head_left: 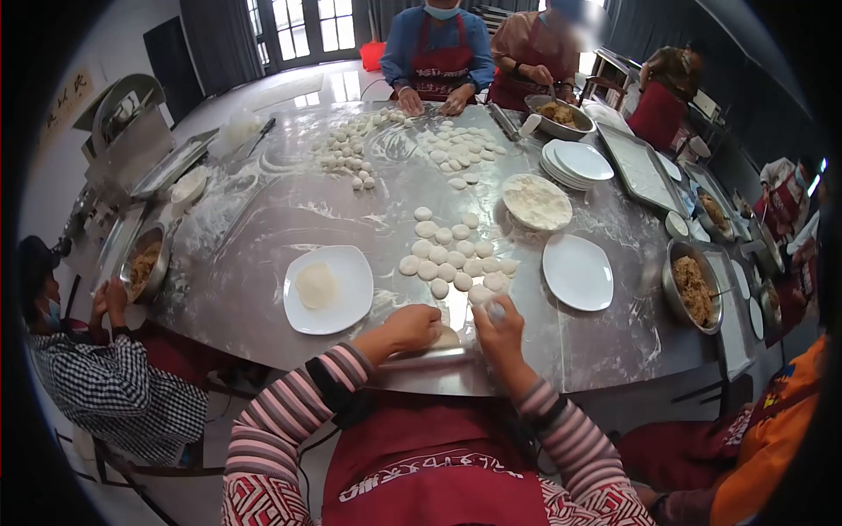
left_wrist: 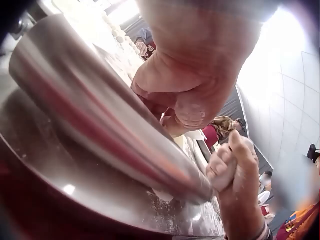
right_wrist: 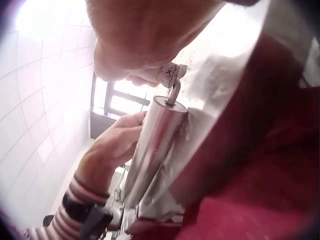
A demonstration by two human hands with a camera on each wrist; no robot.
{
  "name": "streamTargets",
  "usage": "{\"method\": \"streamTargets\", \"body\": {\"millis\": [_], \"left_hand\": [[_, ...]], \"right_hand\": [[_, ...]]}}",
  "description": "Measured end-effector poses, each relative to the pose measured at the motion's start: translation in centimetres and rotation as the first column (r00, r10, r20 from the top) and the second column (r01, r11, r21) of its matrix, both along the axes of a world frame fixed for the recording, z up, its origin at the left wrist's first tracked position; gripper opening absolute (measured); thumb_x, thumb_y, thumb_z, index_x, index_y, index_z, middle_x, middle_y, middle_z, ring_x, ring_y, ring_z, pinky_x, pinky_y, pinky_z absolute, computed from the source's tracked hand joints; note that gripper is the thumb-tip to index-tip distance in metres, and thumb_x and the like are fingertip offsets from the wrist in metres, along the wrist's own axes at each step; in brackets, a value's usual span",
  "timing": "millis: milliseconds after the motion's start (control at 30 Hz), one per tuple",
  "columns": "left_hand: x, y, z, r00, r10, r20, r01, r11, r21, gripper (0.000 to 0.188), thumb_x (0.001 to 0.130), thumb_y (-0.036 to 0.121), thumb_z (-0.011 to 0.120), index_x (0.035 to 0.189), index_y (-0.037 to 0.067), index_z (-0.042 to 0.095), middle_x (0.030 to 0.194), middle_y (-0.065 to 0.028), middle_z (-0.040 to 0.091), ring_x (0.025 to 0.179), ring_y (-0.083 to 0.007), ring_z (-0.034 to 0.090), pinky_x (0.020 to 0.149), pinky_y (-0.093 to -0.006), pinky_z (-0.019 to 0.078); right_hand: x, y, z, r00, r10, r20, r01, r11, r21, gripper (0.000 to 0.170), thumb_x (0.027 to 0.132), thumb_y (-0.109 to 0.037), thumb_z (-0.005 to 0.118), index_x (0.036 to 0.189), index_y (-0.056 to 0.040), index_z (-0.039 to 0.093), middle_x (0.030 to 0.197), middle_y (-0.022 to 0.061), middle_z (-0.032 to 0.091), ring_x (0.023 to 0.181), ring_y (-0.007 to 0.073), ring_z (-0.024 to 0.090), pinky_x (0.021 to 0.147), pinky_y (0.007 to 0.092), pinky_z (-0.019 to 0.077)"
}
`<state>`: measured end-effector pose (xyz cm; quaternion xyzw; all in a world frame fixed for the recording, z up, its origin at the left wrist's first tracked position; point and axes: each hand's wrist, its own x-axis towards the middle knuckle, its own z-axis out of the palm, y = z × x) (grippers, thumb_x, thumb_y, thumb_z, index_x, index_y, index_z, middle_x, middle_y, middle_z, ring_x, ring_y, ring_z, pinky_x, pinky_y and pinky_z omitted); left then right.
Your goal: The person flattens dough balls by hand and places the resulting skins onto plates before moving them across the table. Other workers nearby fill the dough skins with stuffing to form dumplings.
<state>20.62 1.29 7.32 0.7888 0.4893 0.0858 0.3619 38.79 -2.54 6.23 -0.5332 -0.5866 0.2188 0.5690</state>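
A metal rolling pin (head_left: 430, 357) lies crosswise near the table's front edge; its shiny cylinder (right_wrist: 157, 145) has a bent rod and a pale handle (right_wrist: 170, 74) at one end. My right hand (head_left: 502, 340) grips that handle. On the pin's far side, my left hand (head_left: 410, 328) curls its fingers at the edge of a small dough round (head_left: 448, 337), pinching it. The left wrist view shows that hand (left_wrist: 200, 80) close behind the cylinder, where the dough is hidden. Just beyond, flattened dough pieces (head_left: 456, 259) lie in a cluster.
A square white plate (head_left: 351, 309) with a thin wrapper (head_left: 316, 286) stands left, another plate (head_left: 579, 273) right. Behind are a flour bowl (head_left: 537, 202), stacked plates (head_left: 583, 160) and a filling bowl (head_left: 693, 289). Two people stand across the table; others are at the sides.
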Motion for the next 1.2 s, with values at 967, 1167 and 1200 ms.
{"method": "streamTargets", "body": {"millis": [967, 1167, 1200], "left_hand": [[0.2, -0.3, -0.8, 1.0, 0.026, 0.007, -0.027, 0.998, 0.057, 0.023, 0.081, 0.023, 0.055, 0.087, 0.001, 0.06, 0.085, -0.0212, 0.062, 0.082, -0.0357, 0.06, 0.073, -0.041, 0.0453], [-2.0, -0.6, -0.9, 0.982, 0.082, 0.173, -0.058, 0.989, -0.137, 0.019, 0.08, 0.014, 0.057, 0.093, -0.001, 0.055, 0.08, -0.0152, 0.06, 0.074, -0.0215, 0.057, 0.067, -0.0346, 0.0451], [-1.9, -1.1, -0.1, 0.987, 0.048, 0.154, -0.031, 0.994, -0.109, 0.02, 0.081, 0.015, 0.056, 0.092, -0.001, 0.056, 0.081, -0.0156, 0.061, 0.075, -0.0227, 0.058, 0.068, -0.0351, 0.0453]], "right_hand": [[-0.1, 0.6, -1.2, 0.999, -0.02, -0.045, 0.02, 1.0, -0.01, 0.02, 0.075, -0.009, 0.071, 0.082, -0.0045, 0.053, 0.063, 0.0112, 0.057, 0.053, 0.0192, 0.057, 0.05, 0.0325, 0.0451], [0.8, -4.0, -2.5, 0.997, -0.037, -0.074, 0.035, 0.999, -0.028, 0.023, 0.072, -0.006, 0.073, 0.083, -0.0033, 0.053, 0.062, 0.0112, 0.056, 0.055, 0.0178, 0.057, 0.053, 0.0309, 0.0464], [0.4, -2.4, -1.0, 0.999, -0.037, -0.024, 0.037, 0.999, 0.016, 0.022, 0.073, -0.006, 0.072, 0.083, -0.003, 0.053, 0.061, 0.0116, 0.056, 0.054, 0.0182, 0.057, 0.051, 0.0314, 0.0451]]}}
